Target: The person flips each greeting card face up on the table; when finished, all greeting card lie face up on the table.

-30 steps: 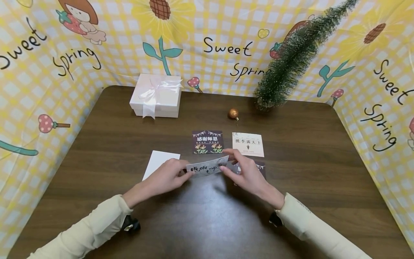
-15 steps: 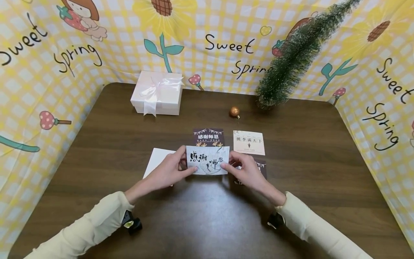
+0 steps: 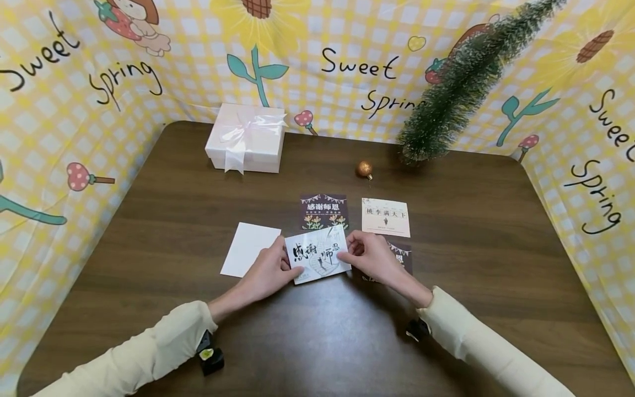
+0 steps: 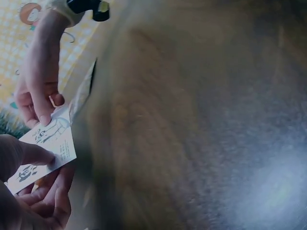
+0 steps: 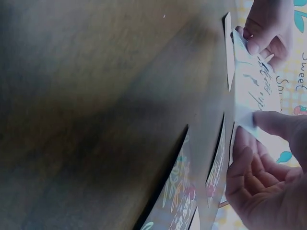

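A greeting card [image 3: 319, 259], whitish with black brush lettering and a pale grey drawing, is held up between both hands. My left hand [image 3: 268, 269] pinches its left end, thumb on the printed face and fingers behind. At the other end my right hand [image 3: 378, 258] pinches the card, its thumb near the right edge. In the left wrist view the card [image 4: 53, 141] shows both thumbs on its face. The right wrist view has the card [image 5: 249, 91] between the two hands, above the table. The card's back is hidden.
Behind the held card lie a purple card [image 3: 324, 205] and a cream card [image 3: 386, 216]. Another purple card [image 3: 404, 259] is partly covered by the right hand; a blank white card [image 3: 248, 248] lies left. Farther back are a ribboned box [image 3: 248, 138], an orange bauble [image 3: 364, 169] and a small tinsel tree [image 3: 451, 105].
The card has turned from nearly edge-on to showing its printed face, and now slants with its right end higher. Both hands keep hold of it; the left has shifted slightly right.
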### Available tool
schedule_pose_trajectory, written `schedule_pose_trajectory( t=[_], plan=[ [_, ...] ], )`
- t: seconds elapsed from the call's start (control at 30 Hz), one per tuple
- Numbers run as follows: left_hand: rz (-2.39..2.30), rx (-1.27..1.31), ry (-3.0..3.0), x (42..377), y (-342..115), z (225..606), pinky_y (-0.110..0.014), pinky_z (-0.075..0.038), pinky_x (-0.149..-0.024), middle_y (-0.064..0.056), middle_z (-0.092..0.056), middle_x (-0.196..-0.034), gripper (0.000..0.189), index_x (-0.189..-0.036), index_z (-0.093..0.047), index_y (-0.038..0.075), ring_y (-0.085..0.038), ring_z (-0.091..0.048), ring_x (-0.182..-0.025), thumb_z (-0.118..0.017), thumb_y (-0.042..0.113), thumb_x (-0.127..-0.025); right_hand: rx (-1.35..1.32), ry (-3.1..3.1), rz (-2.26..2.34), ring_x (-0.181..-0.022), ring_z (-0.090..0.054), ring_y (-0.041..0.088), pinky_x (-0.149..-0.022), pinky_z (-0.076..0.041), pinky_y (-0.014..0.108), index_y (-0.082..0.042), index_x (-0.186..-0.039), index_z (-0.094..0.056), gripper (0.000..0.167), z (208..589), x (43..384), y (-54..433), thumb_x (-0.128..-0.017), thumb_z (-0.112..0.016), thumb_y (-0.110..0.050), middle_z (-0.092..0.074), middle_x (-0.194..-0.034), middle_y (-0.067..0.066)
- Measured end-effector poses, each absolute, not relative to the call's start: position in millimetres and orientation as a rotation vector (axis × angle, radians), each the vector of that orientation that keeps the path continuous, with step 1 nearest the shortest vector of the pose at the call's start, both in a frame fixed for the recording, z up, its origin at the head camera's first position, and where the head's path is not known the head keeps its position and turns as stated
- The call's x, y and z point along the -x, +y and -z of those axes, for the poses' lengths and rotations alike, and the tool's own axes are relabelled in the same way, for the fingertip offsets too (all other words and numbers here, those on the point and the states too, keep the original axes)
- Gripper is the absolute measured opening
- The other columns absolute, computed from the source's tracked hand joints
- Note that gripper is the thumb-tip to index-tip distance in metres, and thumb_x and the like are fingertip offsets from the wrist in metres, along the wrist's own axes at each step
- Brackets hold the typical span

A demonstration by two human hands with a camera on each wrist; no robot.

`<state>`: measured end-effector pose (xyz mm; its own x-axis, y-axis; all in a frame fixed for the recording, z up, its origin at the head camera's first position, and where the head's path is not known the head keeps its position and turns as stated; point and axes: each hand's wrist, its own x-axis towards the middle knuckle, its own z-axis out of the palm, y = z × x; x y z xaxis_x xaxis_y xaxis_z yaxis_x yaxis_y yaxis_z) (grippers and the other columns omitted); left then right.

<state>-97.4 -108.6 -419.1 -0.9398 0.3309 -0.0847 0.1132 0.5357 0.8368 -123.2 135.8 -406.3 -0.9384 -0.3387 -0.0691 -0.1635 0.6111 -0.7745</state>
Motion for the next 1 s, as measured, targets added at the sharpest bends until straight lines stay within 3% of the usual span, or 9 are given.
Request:
schedule_pose_trajectory(
  t=[0.23,0.47,0.7,1.0],
  plan=[
    [-1.162,-0.296,2.664,95.2,-102.1,427.9,-0.024,-0.041,-0.054,-0.001,-0.06,-0.071,0.03,-0.094,-0.05,0.004,-0.008,-0.052,-0.059,-0.076,0.011,-0.081,0.437,2.646,1.074,-0.064,-0.06,0.009,-0.064,-0.051,0.024,-0.007,-0.08,-0.061,0.018,411.4,126.1,136.9,-0.082,-0.077,-0.016,-0.066,-0.073,0.001],
    [-0.94,-0.273,2.758,99.6,-100.4,429.9,-0.029,-0.04,-0.051,0.002,-0.06,-0.072,0.035,-0.097,-0.054,0.005,-0.011,-0.053,-0.061,-0.079,0.024,-0.08,0.383,2.687,0.89,-0.059,-0.059,0.007,-0.062,-0.05,0.026,-0.01,-0.077,-0.061,0.02,414.3,128.5,132.4,-0.084,-0.076,-0.022,-0.067,-0.072,-0.002],
    [-0.709,-0.365,2.845,105.4,-102.1,428.4,-0.032,-0.037,-0.047,-0.003,-0.052,-0.07,0.038,-0.092,-0.055,0.004,-0.017,-0.047,-0.06,-0.078,0.031,-0.08,0.356,2.725,0.802,-0.053,-0.058,0.008,-0.058,-0.049,0.027,-0.009,-0.082,-0.064,0.02,414.7,130.8,129.7,-0.084,-0.076,-0.024,-0.068,-0.069,-0.001],
    [-0.468,-0.575,2.948,106.9,-106.6,426.5,-0.032,-0.037,-0.051,-0.005,-0.044,-0.073,0.044,-0.082,-0.047,0.005,-0.021,-0.043,-0.065,-0.075,0.04,-0.083,0.385,2.801,0.677,-0.056,-0.053,0.012,-0.052,-0.041,0.027,-0.01,-0.088,-0.06,0.027,418.5,128.8,128.6,-0.083,-0.078,-0.029,-0.058,-0.068,-0.002]
  ],
)
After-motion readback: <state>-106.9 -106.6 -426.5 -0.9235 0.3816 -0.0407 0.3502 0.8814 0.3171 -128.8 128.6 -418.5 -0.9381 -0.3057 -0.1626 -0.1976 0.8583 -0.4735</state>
